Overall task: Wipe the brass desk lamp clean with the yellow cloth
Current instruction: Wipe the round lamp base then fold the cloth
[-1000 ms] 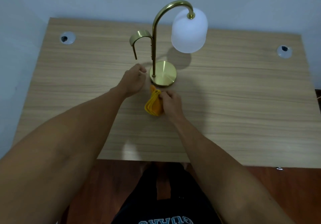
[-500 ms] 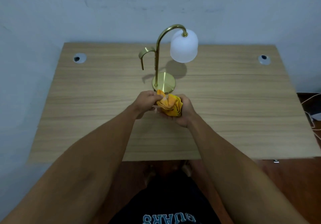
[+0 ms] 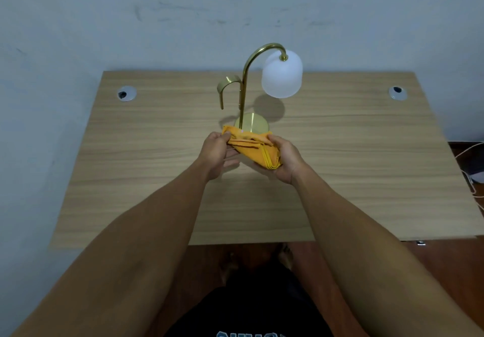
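The brass desk lamp [image 3: 243,93] stands upright at the middle back of the wooden desk [image 3: 131,169], with a curved stem, a round brass base and a white frosted shade [image 3: 282,75] hanging on the right. The folded yellow cloth [image 3: 255,148] is held in the air just in front of the base, hiding its near edge. My left hand [image 3: 216,153] pinches the cloth's left end. My right hand [image 3: 285,158] cups it from below and the right. Neither hand touches the lamp.
Two round cable grommets sit in the desk, one at the back left [image 3: 126,93] and one at the back right [image 3: 397,92]. A pale wall rises right behind the desk. A white cable [image 3: 471,153] lies on the floor at the right.
The cloth was lifted off the desk by my right hand, then my left hand took hold too. It is now spread wider between both hands. The view pulled back.
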